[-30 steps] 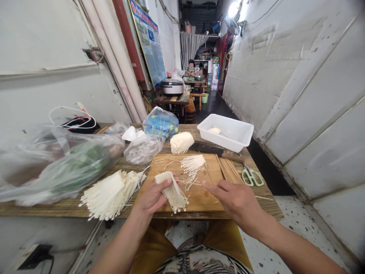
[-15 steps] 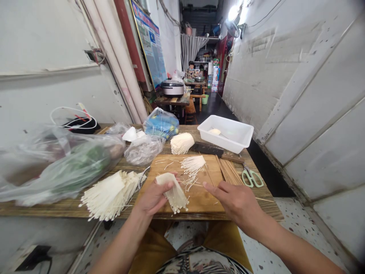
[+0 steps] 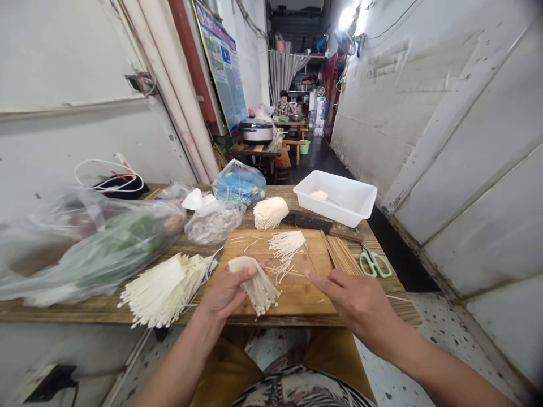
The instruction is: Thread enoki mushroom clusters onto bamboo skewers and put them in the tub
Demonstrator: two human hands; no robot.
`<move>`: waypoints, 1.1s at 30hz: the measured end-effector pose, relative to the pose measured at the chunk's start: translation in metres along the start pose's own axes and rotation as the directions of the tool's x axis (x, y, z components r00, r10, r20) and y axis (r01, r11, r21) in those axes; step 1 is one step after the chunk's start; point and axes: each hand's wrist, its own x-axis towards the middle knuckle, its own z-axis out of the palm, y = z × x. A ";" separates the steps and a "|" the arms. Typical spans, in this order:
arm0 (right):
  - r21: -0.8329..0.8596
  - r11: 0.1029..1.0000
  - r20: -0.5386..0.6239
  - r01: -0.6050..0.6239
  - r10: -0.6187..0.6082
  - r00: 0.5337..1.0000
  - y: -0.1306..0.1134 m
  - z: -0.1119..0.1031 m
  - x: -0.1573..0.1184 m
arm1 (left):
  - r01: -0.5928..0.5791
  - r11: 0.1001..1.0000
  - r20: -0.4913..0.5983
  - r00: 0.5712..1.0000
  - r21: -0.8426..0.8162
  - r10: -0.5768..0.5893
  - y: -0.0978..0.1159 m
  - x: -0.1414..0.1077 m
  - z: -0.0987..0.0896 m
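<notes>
A flat bunch of enoki mushrooms point(image 3: 257, 287) is pinched in my left hand point(image 3: 229, 291), its caps hanging toward me over the wooden cutting board point(image 3: 305, 299). My right hand point(image 3: 356, 297) is closed round a thin bamboo skewer point(image 3: 399, 298). One end of the skewer sticks out behind the hand; its front part points left toward the bunch, and whether the tip touches it I cannot tell. Farther back on the board lies a smaller enoki bunch point(image 3: 288, 242) with loose strands. Left of the board rests a large enoki pile point(image 3: 163, 285).
Beyond the board are another enoki bundle point(image 3: 270, 213), a dark-bladed knife point(image 3: 309, 221) and a white plastic tub point(image 3: 339, 212). Several skewers point(image 3: 343, 254) and green-handled scissors point(image 3: 375, 264) lie to the right. Plastic bags point(image 3: 119, 243) crowd the left. A person point(image 3: 284, 104) sits far back.
Both hands have shifted slightly: the left hand with its enoki bunch a little left, the right hand with the skewer a little right. The things on the table have stayed put.
</notes>
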 end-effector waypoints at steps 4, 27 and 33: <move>0.000 1.000 0.001 0.004 -0.004 1.000 0.001 0.001 0.000 | 0.013 1.000 -0.018 1.000 0.002 -0.013 0.001 -0.001 0.001; -0.001 1.000 0.034 -0.001 0.001 0.999 -0.004 -0.004 0.003 | 0.005 0.998 -0.005 1.000 0.061 -0.005 0.003 -0.001 0.004; 0.007 1.000 0.029 0.013 -0.014 0.999 -0.004 -0.007 0.004 | 0.008 0.997 0.008 1.000 0.082 -0.009 0.003 -0.001 0.002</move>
